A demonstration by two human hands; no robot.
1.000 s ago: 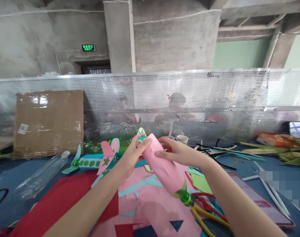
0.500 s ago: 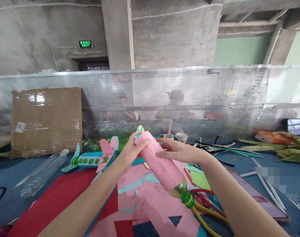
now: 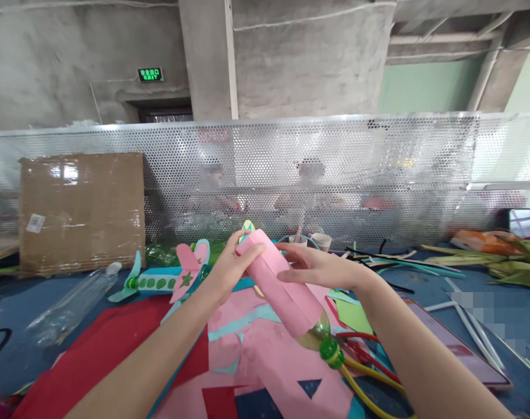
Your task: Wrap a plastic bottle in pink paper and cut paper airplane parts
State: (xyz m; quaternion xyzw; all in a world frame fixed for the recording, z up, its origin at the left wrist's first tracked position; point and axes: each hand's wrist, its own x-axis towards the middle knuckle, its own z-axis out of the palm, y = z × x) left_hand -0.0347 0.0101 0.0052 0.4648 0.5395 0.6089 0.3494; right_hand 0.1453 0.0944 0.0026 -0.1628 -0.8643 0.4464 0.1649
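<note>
Pink paper's edge meets the loosely spread right hand; left hand pinches the bottle; scraps crowd below, cups ahead

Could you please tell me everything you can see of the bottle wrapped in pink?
The bottle looks like translucent green plastic. A smooth pink wrapper, apparently paper, covers its body, with an edge running lengthwise; the shoulder is bare, and a green cap is on. It lies slanted, cap towards the wearer's lower right. The left hand grips the base end; the right hand touches the wrapper midway. Whether it rests on anything below is unclear.
</note>
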